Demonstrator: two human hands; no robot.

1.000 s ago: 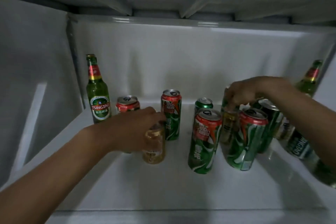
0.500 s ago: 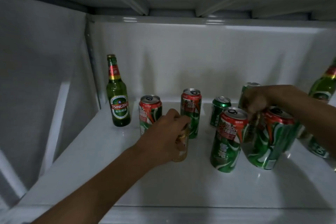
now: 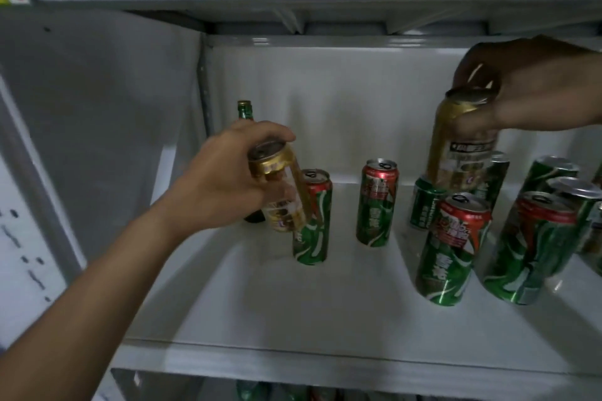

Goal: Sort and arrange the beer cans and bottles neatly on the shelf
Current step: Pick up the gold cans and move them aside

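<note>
Each hand (left [image 3: 224,172], right [image 3: 534,91]) holds a glossy gold can.

Each hand, left hand [image 3: 224,172] and right hand [image 3: 534,88], holds a gold can above the shelf [image 3: 293,319].

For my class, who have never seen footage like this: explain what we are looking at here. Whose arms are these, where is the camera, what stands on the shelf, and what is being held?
There is no machine here. A person wears a wide-angle camera on the head, so you look forward and down along their own bare arms into a white shelf.

The left hand holds a gold can, tilted, lifted off the shelf. The right hand grips a second gold can by its top, also raised.

Standing on the shelf are several green cans with red tops, such as one in the middle and a nearer one, plus smaller all-green cans behind. A green bottle stands at the back left, mostly hidden by the left hand.

More cans show dimly on the shelf below.
</note>
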